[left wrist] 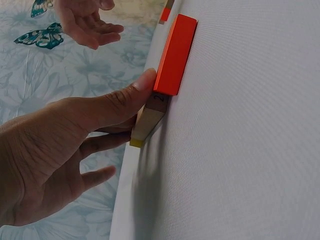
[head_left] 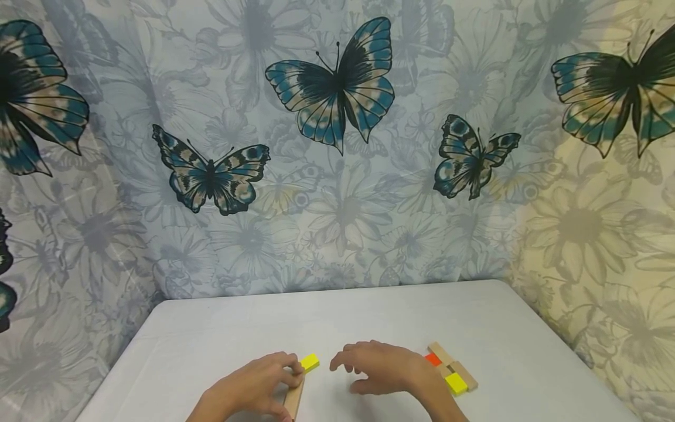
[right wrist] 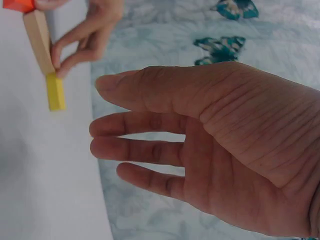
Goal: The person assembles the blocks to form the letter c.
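My left hand (head_left: 261, 384) pinches a plain wooden block (head_left: 294, 400) lengthwise, thumb at the near end and fingers at the far end. The block lies on the white table, with a "2" on its end face in the left wrist view. A yellow block (head_left: 310, 363) sits against its far end, by my fingertips. At the near end, a red block (left wrist: 176, 55) meets it beside my thumb, forming a row. My right hand (head_left: 387, 364) hovers over the table to the right of this row, fingers loosely extended and holding nothing.
Right of my right hand lies a cluster of blocks: plain wooden blocks (head_left: 464, 375), a yellow one (head_left: 456, 384) and a red one (head_left: 433, 358), partly behind the wrist. The white table (head_left: 337, 316) ends at a butterfly-print cloth backdrop (head_left: 348, 234).
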Demonstrator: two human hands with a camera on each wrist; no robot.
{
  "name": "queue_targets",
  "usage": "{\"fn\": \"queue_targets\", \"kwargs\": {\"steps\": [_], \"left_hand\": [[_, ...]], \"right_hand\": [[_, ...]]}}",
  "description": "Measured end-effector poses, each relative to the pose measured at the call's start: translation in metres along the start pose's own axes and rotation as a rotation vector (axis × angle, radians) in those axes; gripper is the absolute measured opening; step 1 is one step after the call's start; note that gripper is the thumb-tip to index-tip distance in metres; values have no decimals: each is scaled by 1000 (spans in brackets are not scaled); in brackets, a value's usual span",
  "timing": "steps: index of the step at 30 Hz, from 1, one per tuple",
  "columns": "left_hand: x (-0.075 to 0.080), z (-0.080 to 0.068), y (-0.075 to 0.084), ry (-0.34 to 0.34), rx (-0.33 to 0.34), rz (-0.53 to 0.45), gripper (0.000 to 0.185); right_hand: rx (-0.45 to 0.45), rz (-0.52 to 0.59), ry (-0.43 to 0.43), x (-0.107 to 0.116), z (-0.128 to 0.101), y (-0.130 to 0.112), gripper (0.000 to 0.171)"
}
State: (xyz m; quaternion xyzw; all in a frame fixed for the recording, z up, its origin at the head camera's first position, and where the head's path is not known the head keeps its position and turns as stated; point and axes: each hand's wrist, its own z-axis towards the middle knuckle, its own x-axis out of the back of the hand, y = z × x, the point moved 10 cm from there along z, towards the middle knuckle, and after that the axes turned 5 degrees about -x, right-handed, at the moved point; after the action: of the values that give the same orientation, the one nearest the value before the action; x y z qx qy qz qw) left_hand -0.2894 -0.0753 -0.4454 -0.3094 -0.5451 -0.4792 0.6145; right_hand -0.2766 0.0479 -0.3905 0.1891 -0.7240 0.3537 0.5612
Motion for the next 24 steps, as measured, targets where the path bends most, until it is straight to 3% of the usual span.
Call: {"fn": "queue_targets", "kwargs": {"steps": [8, 13, 24], "left_hand": [[1, 1, 2, 12, -10, 20, 48], [2, 0, 3, 19, -14, 25, 52], [4, -1, 4, 39, -18, 5, 50]], "right_hand": [[-127, 120, 76, 25, -23, 37, 38], [-198, 133, 124, 35, -37, 64, 35], [-375, 179, 158, 40, -62, 108, 35]]}}
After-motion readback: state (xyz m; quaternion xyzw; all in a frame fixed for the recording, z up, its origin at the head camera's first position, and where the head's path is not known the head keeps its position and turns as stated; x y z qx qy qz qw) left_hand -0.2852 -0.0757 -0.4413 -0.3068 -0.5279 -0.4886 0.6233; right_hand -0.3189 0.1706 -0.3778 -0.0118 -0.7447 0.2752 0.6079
